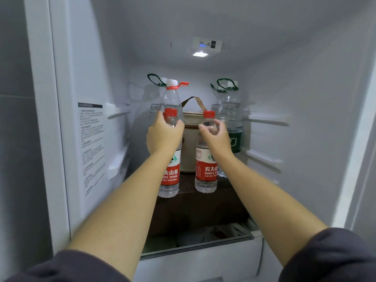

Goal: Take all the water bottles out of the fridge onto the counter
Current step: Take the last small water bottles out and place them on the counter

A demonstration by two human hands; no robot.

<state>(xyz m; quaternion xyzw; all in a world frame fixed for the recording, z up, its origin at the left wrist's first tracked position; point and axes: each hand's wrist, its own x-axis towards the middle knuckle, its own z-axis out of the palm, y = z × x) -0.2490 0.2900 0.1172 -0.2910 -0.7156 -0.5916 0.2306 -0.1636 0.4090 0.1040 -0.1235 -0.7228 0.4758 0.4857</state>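
Fridge interior, dark shelf.
- Item 1: left small bottle, red cap, at the shelf front, at 8 o'clock of the beige bag. The left hand is wrapped round its neck.
- Item 2: right small bottle, red cap, at 3 o'clock of item 1. The right hand has its fingers curled round the shoulder.
- Item 3: tall white-capped bottle, directly behind item 1.
- Items 4–5: back-left large bottle at 11 o'clock of the bag and back-right large bottle at 1 o'clock. Both have green handles.

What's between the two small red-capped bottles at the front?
A beige bag with a brown handle, set further back on the shelf; the head view shows it.
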